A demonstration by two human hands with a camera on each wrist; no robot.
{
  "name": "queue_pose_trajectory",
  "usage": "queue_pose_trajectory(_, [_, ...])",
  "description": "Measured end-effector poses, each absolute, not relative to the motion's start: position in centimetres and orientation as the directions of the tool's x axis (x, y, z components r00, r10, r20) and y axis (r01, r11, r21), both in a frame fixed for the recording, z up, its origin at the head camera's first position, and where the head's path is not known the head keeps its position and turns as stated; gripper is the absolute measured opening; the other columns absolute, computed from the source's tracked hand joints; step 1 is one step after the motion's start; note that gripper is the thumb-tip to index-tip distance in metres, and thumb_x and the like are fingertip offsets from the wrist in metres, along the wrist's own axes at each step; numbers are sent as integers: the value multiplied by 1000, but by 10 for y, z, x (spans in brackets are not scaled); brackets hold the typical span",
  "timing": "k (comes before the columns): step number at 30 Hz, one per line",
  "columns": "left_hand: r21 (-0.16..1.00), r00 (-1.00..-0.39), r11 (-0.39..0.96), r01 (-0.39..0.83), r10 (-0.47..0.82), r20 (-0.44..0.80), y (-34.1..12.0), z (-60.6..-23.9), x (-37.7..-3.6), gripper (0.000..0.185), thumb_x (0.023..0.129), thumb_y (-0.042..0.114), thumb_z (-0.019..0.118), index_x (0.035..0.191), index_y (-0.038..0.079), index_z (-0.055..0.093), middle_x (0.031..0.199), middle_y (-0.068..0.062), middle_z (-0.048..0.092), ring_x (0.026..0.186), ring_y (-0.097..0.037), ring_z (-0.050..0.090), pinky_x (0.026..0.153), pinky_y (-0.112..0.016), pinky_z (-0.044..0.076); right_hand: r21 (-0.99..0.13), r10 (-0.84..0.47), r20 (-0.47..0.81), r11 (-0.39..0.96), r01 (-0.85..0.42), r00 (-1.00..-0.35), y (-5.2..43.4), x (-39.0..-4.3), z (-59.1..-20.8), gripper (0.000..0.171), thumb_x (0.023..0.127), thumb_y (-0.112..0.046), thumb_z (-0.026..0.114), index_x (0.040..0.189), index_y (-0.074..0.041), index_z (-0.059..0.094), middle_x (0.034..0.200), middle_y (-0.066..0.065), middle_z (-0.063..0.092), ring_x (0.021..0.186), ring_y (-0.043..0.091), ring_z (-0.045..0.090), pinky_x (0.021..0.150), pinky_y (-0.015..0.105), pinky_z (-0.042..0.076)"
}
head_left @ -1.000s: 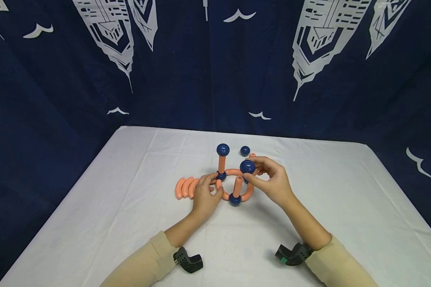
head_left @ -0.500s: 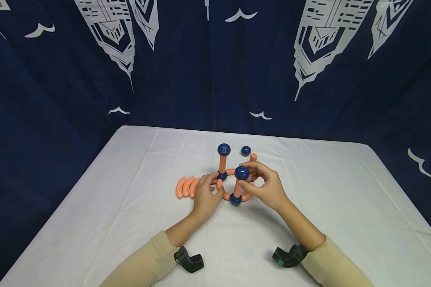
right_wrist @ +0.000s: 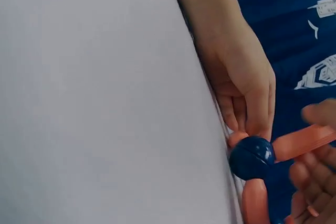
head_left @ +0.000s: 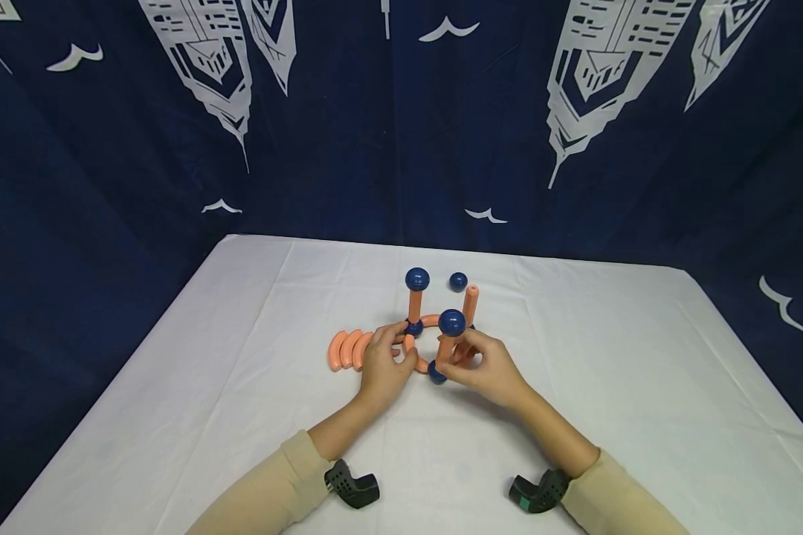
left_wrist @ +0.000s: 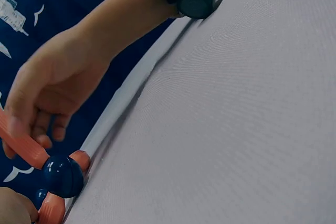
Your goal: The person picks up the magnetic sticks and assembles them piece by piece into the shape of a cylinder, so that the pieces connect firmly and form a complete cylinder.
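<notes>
The right hand (head_left: 488,365) was nearly closed, thumb and fingers curled round the front stick (head_left: 445,348); how firmly they pressed could not be told. In the right wrist view this stick passed between thumb and fingers. Its long axis ran close to upright, from the front ball (head_left: 436,374) at its foot to the top ball (head_left: 451,322) at its upper end, above the thumb. The left hand (head_left: 383,365), its fingers bent, held the left side of the ring (head_left: 422,365); the front stick lay to its right.

Beyond the right hand, slightly left of its middle, stood the rear stick (head_left: 471,303), also near upright, its upper end bare. The governing relation was this: the loose ball (head_left: 458,281) lay just beyond that stick and to its left, apart from the bare end, and of the two hands the right was the nearer to both.

The left stick (head_left: 415,307) rose beyond the left hand, upright under the far ball (head_left: 417,279). Outward to the left, at least three curved pieces (head_left: 345,349) lay side by side on the white tabletop (head_left: 294,297), with a dark blue curtain (head_left: 348,148) behind.
</notes>
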State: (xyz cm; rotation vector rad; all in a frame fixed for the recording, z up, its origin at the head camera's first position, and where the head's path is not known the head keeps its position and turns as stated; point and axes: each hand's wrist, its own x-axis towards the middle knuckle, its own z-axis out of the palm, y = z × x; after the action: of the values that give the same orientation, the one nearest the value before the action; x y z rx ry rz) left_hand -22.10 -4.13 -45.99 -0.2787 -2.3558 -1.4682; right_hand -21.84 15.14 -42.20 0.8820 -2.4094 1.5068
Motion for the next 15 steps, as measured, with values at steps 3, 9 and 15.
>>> queue_pose_trajectory(3, [826, -918, 443, 348, -19, 396, -41, -460, -221, 44, 84, 1, 69, 126, -4, 59, 122, -16, 57, 105, -26, 60, 83, -34, 53, -767, -431, 387, 341, -543, -816, 150, -219, -430, 30, 77, -7, 82, 103, -2, 68, 87, 0, 65, 73, 21, 59, 65, 31, 51])
queue_pose_trajectory(9, [827, -916, 438, 353, -17, 400, -42, -460, -220, 43, 84, 0, 69, 126, -4, 59, 122, -17, 57, 104, -26, 60, 82, -35, 53, -737, -445, 410, 352, -576, -796, 149, -219, -440, 23, 79, -6, 80, 100, -1, 70, 88, 1, 62, 73, 23, 56, 63, 30, 50])
queue_pose_trajectory(15, [821, -915, 445, 358, -11, 404, -42, -461, -222, 44, 84, 0, 69, 127, -3, 59, 122, -16, 57, 105, -26, 60, 82, -34, 53, -703, -422, 430, 399, -589, -798, 149, -219, -443, 18, 79, -9, 81, 95, -5, 71, 83, 0, 58, 71, 19, 51, 60, 27, 44])
